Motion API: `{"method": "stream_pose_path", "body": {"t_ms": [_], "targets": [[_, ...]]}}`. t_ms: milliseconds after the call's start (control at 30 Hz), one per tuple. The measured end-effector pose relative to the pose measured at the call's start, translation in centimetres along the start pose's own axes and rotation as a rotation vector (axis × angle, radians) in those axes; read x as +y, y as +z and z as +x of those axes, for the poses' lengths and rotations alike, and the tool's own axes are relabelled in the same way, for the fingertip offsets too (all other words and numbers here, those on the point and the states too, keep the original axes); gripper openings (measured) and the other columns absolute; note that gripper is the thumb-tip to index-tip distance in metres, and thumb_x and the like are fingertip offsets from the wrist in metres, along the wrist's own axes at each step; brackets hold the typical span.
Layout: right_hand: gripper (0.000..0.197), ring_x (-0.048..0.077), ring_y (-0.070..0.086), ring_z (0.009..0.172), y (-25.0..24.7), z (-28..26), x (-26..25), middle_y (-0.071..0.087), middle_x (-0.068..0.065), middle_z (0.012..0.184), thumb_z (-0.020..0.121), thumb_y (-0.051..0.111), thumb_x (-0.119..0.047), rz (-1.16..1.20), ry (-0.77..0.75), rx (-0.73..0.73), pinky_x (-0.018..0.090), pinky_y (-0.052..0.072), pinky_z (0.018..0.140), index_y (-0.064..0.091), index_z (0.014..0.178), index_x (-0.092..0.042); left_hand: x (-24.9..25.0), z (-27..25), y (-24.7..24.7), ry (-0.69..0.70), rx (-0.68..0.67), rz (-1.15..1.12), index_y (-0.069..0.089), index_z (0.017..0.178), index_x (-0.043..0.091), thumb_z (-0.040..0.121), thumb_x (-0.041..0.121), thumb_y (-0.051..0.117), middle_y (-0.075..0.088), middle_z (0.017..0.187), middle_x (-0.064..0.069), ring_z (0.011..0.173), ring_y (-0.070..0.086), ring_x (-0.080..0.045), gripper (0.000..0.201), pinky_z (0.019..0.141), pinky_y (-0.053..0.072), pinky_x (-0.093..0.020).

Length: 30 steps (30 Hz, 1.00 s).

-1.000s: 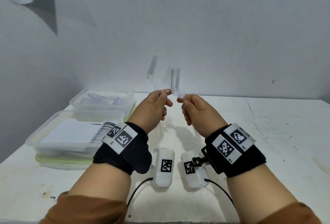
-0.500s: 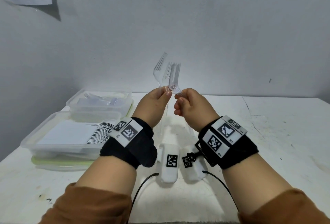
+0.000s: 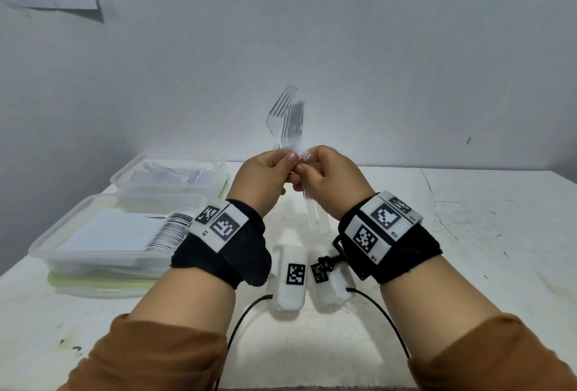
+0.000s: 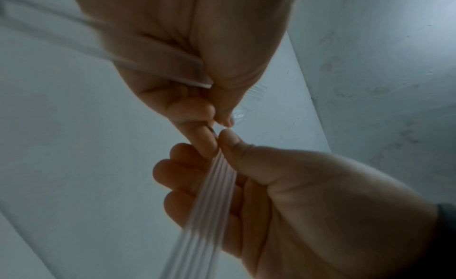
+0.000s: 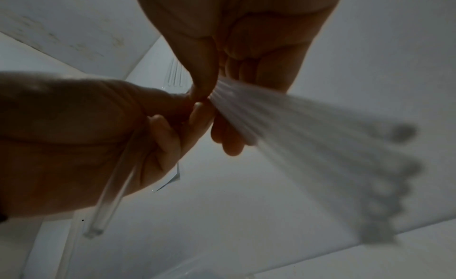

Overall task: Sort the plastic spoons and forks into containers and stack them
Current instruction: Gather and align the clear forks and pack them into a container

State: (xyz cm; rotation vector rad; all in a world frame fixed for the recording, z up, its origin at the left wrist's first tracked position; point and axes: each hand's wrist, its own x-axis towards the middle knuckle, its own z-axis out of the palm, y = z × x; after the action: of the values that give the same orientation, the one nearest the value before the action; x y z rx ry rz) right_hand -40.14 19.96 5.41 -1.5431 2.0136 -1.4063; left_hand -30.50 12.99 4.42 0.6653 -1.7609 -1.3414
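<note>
In the head view both hands are raised above the table, fingertips touching. My left hand pinches the neck of a single clear plastic fork, tines up. My right hand grips a bundle of clear forks, whose handles hang below the fist. The single fork's tines overlap the bundle's left side. In the left wrist view the left hand holds the lone handle, and the right hand holds the bundle. The right wrist view shows the right hand with the fanned handles.
At the left stand two clear containers. The near one holds a row of white spoons and sits on a green lid. The far one holds clear forks. Two white tagged devices with cables lie below my wrists.
The hands have drawn together. The left hand's single fork has moved right and now overlaps the right hand's bundle.
</note>
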Motion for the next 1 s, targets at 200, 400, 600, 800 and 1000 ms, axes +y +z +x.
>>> {"method": "stream_pose_path", "body": {"t_ms": [200, 400, 600, 800, 1000], "targets": [[0.003, 0.013, 0.065, 0.074, -0.3, -0.1, 0.6, 0.066, -0.003, 0.079, 0.095, 0.05, -0.018, 0.101, 0.053, -0.009, 0.034, 0.051, 0.077, 0.05, 0.092, -0.017, 0.6, -0.2, 0.1, -0.008, -0.014, -0.006, 0.061, 0.091, 0.032, 0.097, 0.022, 0.048, 0.066, 0.069, 0.011, 0.059, 0.058, -0.003, 0.017, 0.052, 0.04, -0.016], [0.016, 0.011, 0.063, 0.069, -1.0, -0.4, 1.2, 0.064, -0.002, 0.077, 0.097, 0.043, -0.009, 0.221, 0.093, 0.018, 0.028, 0.05, 0.073, 0.05, 0.087, -0.02, 0.6, -0.6, 0.2, -0.029, 0.005, -0.016, 0.046, 0.114, 0.032, 0.097, 0.052, 0.027, 0.06, 0.081, 0.009, 0.054, 0.039, -0.01, 0.033, 0.056, 0.035, -0.024], [0.017, 0.014, 0.064, 0.072, -1.4, -0.5, 1.3, 0.065, 0.001, 0.08, 0.097, 0.044, -0.008, 0.342, 0.124, 0.012, 0.033, 0.052, 0.076, 0.051, 0.086, -0.02, 0.3, -0.1, 0.9, 0.018, -0.001, 0.0, 0.051, 0.099, 0.031, 0.101, 0.03, 0.031, 0.05, 0.079, 0.006, 0.058, 0.041, -0.01, 0.02, 0.055, 0.035, -0.021], [0.013, 0.016, 0.065, 0.082, -2.4, 0.6, 0.8, 0.067, 0.002, 0.083, 0.097, 0.046, -0.01, 0.341, 0.091, -0.019, 0.029, 0.053, 0.072, 0.05, 0.088, -0.018, 0.7, 1.2, 1.6, 0.023, 0.001, 0.08, 0.055, 0.091, 0.026, 0.099, 0.022, 0.042, 0.056, 0.087, 0.008, 0.073, 0.056, -0.007, 0.016, 0.074, 0.05, -0.024], [0.004, 0.025, 0.067, 0.094, -2.9, 1.8, 0.6, 0.067, 0.002, 0.087, 0.095, 0.051, -0.017, 0.212, 0.035, -0.003, 0.039, 0.055, 0.08, 0.052, 0.091, -0.018, 2.7, 2.4, 1.6, 0.036, 0.004, 0.247, 0.066, 0.085, 0.016, 0.093, 0.024, 0.053, 0.065, 0.078, 0.003, 0.078, 0.059, -0.016, 0.017, 0.09, 0.051, -0.04]]}}
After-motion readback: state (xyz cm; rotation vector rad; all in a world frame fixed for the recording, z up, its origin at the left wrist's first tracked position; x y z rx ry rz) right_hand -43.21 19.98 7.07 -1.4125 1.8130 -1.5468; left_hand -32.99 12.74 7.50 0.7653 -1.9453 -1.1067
